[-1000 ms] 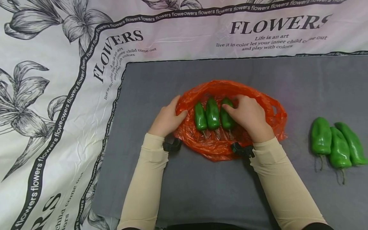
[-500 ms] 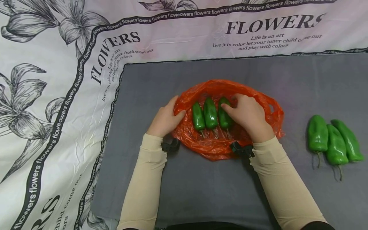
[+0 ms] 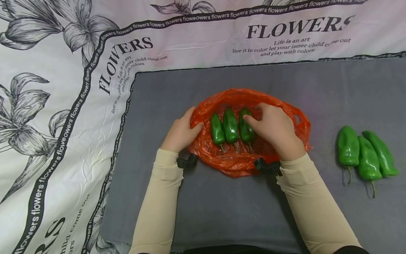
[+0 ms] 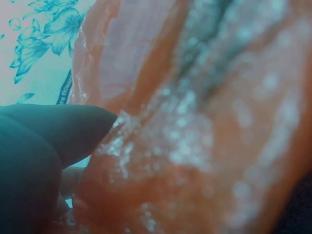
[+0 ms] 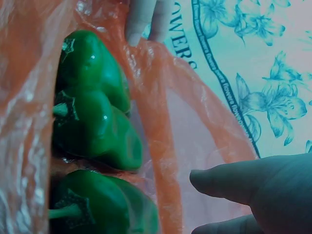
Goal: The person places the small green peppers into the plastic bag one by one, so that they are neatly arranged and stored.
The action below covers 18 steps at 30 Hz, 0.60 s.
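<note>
An orange-red plastic bag [image 3: 228, 165] lies with its mouth spread, and three green peppers sit side by side in it: a left one [image 3: 217, 131], a middle one [image 3: 230, 125] and a right one [image 3: 246, 129]. My left hand [image 3: 181, 134] pinches the bag's left rim; its thumb [image 4: 73, 129] presses the crinkled plastic in the left wrist view. Over the right part of the bag's mouth is my right hand [image 3: 275, 127], its thumb overlapping the right pepper in the head view. The right wrist view shows that thumb [image 5: 219, 180] extended, apart from the peppers.
Three more green peppers, a left one [image 3: 348, 146], a middle one [image 3: 369, 158] and a right one [image 3: 380, 153], lie together right of the bag on the grey table surface [image 3: 203, 211]. A flower-printed cloth [image 3: 203, 42] borders it at the back and left.
The head view has shifted slightly, so the loose peppers appear a little farther left. Both hands stay at the bag in nearly the same pose.
</note>
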{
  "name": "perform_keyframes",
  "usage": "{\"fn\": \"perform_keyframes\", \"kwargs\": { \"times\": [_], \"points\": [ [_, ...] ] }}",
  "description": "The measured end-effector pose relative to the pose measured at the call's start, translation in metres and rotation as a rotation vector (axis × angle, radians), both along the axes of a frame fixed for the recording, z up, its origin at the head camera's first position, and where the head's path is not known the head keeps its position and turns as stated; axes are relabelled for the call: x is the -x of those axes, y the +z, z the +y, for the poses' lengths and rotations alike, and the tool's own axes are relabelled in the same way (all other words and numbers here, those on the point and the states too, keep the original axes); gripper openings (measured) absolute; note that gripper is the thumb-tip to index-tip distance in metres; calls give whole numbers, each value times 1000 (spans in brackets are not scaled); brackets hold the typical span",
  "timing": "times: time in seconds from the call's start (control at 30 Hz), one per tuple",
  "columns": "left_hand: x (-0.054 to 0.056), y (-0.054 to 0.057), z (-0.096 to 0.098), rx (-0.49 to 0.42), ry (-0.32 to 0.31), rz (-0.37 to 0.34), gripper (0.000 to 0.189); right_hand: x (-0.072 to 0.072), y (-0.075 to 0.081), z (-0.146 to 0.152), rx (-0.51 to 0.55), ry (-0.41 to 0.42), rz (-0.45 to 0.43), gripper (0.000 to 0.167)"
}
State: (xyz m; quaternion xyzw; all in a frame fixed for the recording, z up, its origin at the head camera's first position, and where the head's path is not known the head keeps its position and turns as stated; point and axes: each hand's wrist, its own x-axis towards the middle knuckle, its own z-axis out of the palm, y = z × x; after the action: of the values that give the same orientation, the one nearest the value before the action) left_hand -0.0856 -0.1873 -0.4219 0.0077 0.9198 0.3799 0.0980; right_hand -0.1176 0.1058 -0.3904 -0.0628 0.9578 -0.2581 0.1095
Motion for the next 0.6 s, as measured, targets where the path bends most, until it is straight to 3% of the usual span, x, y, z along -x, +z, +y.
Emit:
{"fn": "perform_keyframes", "kwargs": {
  "times": [0.6],
  "points": [
    [1,1,0,12,5,-6,72,-7,12,3,1,19,12,66]
  ]
}}
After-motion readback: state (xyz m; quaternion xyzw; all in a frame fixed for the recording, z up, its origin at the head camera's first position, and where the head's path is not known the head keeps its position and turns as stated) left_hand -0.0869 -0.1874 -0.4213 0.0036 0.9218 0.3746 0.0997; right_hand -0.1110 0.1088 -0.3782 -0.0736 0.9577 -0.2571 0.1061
